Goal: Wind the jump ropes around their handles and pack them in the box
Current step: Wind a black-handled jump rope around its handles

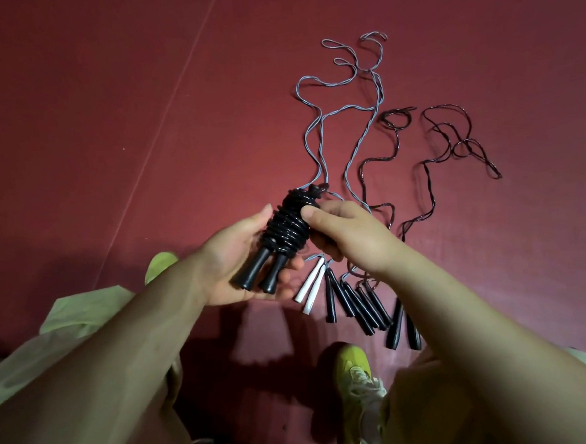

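Wound rope (286,227) looks light and springy — your left hand (239,259) cradles it, right hand (343,232) pinches the coils; hold there.

Wound rope bundle (286,222), centre frame: black throughout, its two handles black as well. Floor (105,96): deep red, with one thin pale line running diagonally at upper left. Loose rope (317,131) at upper centre: grey-blue. Loose ropes (451,136) at right: dark with reddish glints. White handles (310,286) lay beside black handles (358,303), lower centre. Shoes (355,386): yellow-green. Trousers (72,389): pale khaki.
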`<action>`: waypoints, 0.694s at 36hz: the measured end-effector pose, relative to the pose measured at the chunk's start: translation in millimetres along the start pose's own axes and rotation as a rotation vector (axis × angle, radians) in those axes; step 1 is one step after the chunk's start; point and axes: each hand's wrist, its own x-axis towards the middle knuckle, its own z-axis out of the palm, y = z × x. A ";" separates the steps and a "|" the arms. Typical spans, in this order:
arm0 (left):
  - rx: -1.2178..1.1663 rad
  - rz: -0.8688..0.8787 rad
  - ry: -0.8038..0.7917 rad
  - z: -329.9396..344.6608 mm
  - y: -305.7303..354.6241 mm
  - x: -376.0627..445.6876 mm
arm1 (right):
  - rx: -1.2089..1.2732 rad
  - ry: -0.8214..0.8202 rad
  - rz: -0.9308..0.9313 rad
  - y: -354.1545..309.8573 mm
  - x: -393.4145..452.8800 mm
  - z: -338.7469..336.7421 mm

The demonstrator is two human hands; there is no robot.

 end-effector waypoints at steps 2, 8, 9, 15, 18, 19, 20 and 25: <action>-0.015 0.024 -0.022 -0.8 -2.1 1.8 | -0.008 -0.007 0.021 -0.4 -1.1 -2.2; 0.042 0.083 0.009 -1.6 -4.8 6.7 | 0.004 -0.031 0.089 5.5 1.2 -3.5; 0.056 0.090 0.025 -1.2 -5.0 7.2 | 0.012 -0.025 0.107 6.6 1.7 -3.7; 0.095 0.142 0.093 -3.1 -4.7 8.0 | -0.009 0.044 0.185 6.0 2.7 -0.7; 0.103 0.165 0.127 -3.0 -4.8 9.0 | -0.060 0.082 0.188 5.4 2.1 1.8; 0.106 0.173 0.142 -2.7 -4.6 9.2 | -0.064 0.096 0.185 5.7 2.4 2.6; 0.110 0.183 0.156 -2.6 -4.4 9.3 | -0.064 0.108 0.182 5.2 2.4 3.2; 0.208 0.256 0.264 -2.3 -4.4 9.3 | -0.088 0.100 0.158 7.4 3.7 3.0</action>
